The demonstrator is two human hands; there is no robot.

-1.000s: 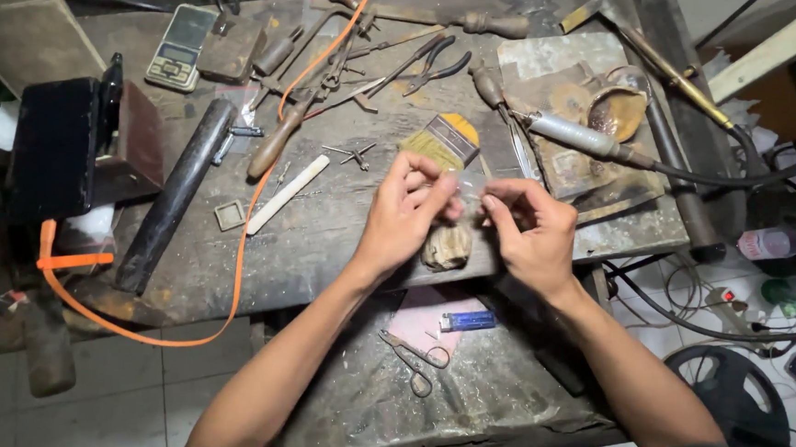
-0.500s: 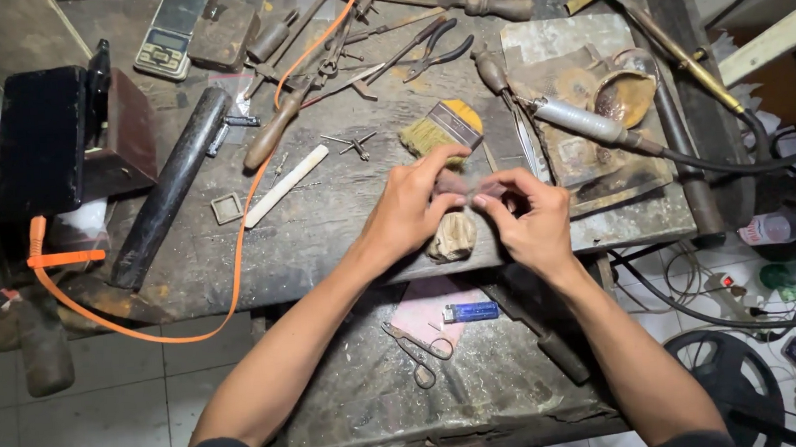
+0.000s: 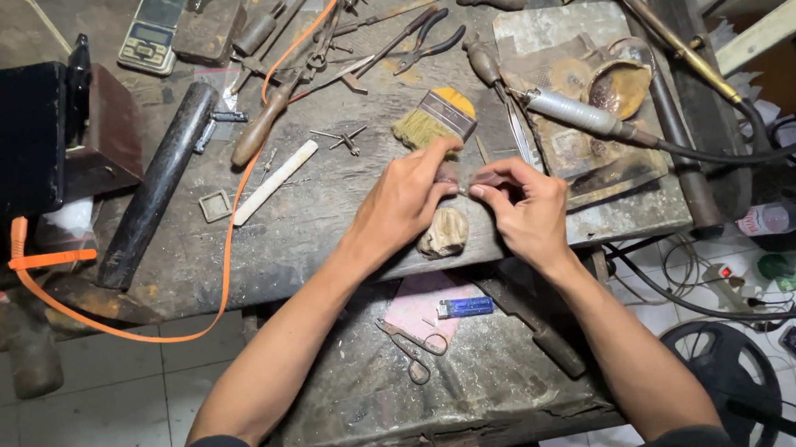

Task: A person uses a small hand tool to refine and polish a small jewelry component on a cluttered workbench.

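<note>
Over the front edge of a worn workbench (image 3: 324, 219), my left hand (image 3: 406, 200) and my right hand (image 3: 526, 208) meet fingertip to fingertip. Between them they pinch a tiny pale piece (image 3: 463, 190); it is too small to tell what it is. Just below the hands a chipped wooden peg (image 3: 445, 234) juts from the bench edge. A yellow-bristled brush (image 3: 433, 122) lies right behind my left fingers.
Pliers (image 3: 423, 38), a long black bar (image 3: 157, 197), a white stick (image 3: 274, 182), a pocket scale (image 3: 154, 31) and a cabled rotary handpiece (image 3: 585, 120) lie on the bench. An orange cord (image 3: 233, 234) loops across. On the lower tray lie scissors (image 3: 410, 347) and a blue lighter (image 3: 466, 308).
Both hands have drawn closer together, fingertips now touching around the small piece. The view has shifted slightly; the bench items have stayed put.
</note>
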